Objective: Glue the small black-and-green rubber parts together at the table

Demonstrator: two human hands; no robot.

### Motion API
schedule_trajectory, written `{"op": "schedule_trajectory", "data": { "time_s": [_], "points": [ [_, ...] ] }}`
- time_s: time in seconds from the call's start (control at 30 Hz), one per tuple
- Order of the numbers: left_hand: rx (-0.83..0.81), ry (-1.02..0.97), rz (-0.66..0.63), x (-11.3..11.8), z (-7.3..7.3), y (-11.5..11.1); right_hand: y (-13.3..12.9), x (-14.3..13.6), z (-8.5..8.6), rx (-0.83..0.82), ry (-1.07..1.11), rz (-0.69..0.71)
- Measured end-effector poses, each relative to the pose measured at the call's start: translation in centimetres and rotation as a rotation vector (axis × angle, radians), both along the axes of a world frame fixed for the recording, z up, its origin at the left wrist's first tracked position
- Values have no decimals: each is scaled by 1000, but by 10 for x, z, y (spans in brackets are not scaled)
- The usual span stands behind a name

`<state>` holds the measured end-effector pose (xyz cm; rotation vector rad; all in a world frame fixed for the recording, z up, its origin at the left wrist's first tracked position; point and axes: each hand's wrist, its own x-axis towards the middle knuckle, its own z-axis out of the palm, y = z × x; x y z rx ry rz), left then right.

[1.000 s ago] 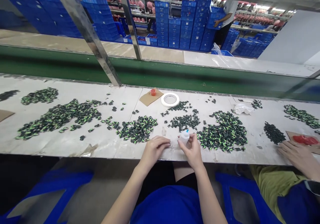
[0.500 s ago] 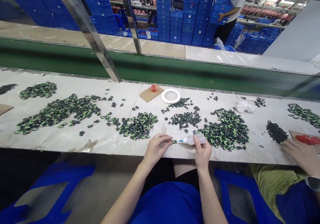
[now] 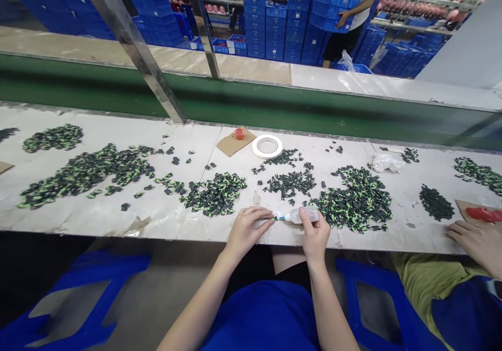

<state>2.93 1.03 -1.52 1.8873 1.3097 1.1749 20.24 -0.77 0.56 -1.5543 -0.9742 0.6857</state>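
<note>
A small black-and-green piece (image 3: 275, 218) is pinched in the left hand (image 3: 247, 229), beside the blue nozzle (image 3: 282, 218) of a squeeze bottle (image 3: 309, 214) clasped by the right hand's (image 3: 317, 234) fingers. Many similar pieces (image 3: 215, 194) are heaped around; finished ones cannot be distinguished.

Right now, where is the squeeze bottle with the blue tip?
In the head view, the bottle is in the right hand, just right of centre, its blue tip pointing left toward the left hand.

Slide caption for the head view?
Right hand holds a translucent bottle, its blue tip at a small green-and-black piece in the left hand.
</note>
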Motion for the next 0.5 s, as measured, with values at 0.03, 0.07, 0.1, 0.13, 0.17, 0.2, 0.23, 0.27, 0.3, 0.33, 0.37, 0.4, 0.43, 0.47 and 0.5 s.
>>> {"op": "schedule_trajectory", "data": {
  "time_s": [0.03, 0.07, 0.1, 0.13, 0.17, 0.2, 0.23, 0.27, 0.3, 0.33, 0.37, 0.4, 0.43, 0.47, 0.5],
  "points": [
    [-3, -1, 0, 0, 0, 0, 0, 0, 0, 0, 1, 3],
    [-8, -3, -1, 0, 0, 0, 0, -1, 0, -1, 0, 7],
    [-11, -4, -3, 0, 1, 0, 1, -1, 0, -1, -3, 8],
    [-14, -5, -2, 0, 1, 0, 1, -1, 0, -3, -4, 9],
    [-15, -4, 0, 0, 2, 0, 1, -1, 0, -5, -6, 8],
    [-16, -1, 3, 0, 3, 0, 1, -1, 0, -8, -7, 8],
    [-17, 1, 4, 0, 3, 0, 1, -1, 0, -10, -6, 4],
    [-18, 1, 8, 0, 3, 0, 1, -1, 0, -12, -5, 2],
    [-18, 0, 10, 0, 4, 0, 1, -1, 0, -13, -3, 2],
    [-19, -2, 9, 0, 4, 0, 1, -1, 0, -13, -1, 2],
    [-20, -3, 8, 0, 4, 0, 1, -1, 0, -13, 0, 3],
    [-22, -3, 8, 0, 4, 0, 1, -1, 0, -13, 1, 6],
    [-24, -1, 8, 0, 4, 0, 1, -1, 0, -13, 2, 7],
    [-27, 1, 9, 0, 3, 0, 1, -1, 0, -14, 2, 6],
    [-29, 1, 10, 0, 3, 0, 1, -1, 0, -14, 1, 1]
  ]
}}
